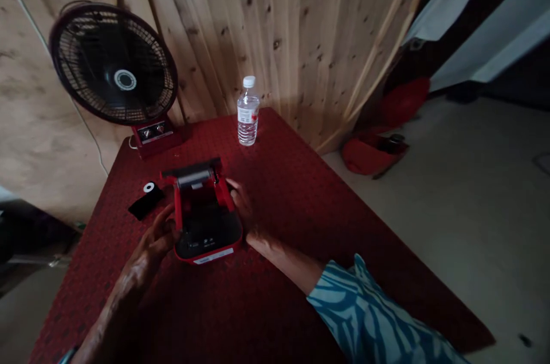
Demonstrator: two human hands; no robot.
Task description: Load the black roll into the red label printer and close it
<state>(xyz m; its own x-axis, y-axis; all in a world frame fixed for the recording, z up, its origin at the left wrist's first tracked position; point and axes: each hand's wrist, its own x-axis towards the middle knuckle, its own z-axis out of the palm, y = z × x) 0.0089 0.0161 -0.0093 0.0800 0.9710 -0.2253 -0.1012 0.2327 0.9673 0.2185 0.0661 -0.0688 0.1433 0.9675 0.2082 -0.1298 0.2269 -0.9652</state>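
While the red-and-black label printer [208, 232] sits open on the red surface [292, 220], cover [189, 169] raised at its far end, both hands flank it. Left hand [157, 237]: fingers loosely spread by the left wall. Right hand [243, 207]: along the right side — whether pinching, cannot tell. Risk, my judgement: an uneven sideways push could skid the casing into the black roll [148, 203] nearby — or jar the cover shut.

The printer [210, 234] is red and black. Dark squares dot the red surface [283, 180]. The sleeve [365, 309] is teal-and-white striped.
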